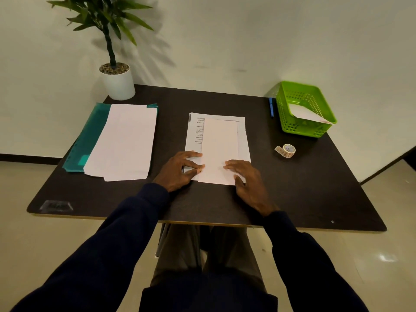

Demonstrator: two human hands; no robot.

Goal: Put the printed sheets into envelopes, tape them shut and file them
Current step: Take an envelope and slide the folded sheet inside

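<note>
At a dark table (315, 188), your left hand (180, 171) and right hand (247, 179) both lie flat with fingers straight, gripping nothing. They press on a narrow white piece that appears to be a folded sheet (219, 149), lying on the stack (194, 134) of printed sheets at twelve o'clock from your hands. The left fingertips rest on its left edge and the right fingers on its near right corner. The step looks like creasing or squaring the fold before it goes into an envelope. Keep one hand pinning the paper, run the other firmly along the fold from the near end to the far end, and keep the long edges matched so the sheet slides in without catching. Take care not to drag the loose pages below. The envelopes (126, 140) wait at ten o'clock on a teal folder (90, 136). The tape (288, 150) sits at two o'clock. Beyond it is a green basket (292, 129), which already holds one white envelope or paper (306, 113), with a blue pen (271, 108) just beside the basket. A potted plant (112, 41) stands at eleven o'clock. The top page shows bold capital headings, one seeming to begin "TASK". The rest, the print on the tape and a label at the table's near left corner are too small to read.
</note>
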